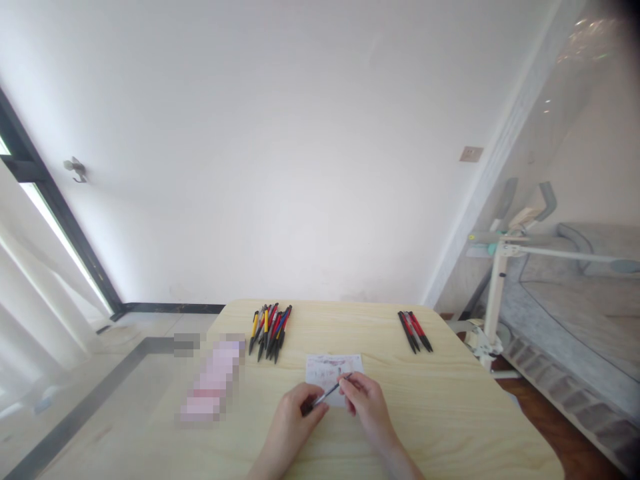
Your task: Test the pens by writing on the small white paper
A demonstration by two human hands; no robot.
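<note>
Between my two hands a slim dark pen [327, 393] is held at a slant. The fingers of my left hand [299, 408] close on its lower left end, and my right hand [367, 399] pinches its upper right end. Beneath the pen a white printed sheet [320, 365] lies flat on the table, partly covered by my hands. Its print is too blurred to read. Farther back on the left lies a pile of pens [270, 332] in yellow, red, grey, blue and black. A smaller group of red, grey and black pens [414, 331] lies on the right.
The light wooden table [450, 413] has rounded corners and stands near a white wall [320, 167]. A pixelated pink patch [213, 381] covers the table's left edge. To the right are a white-framed exercise machine [496, 293] and a grey sofa [575, 320].
</note>
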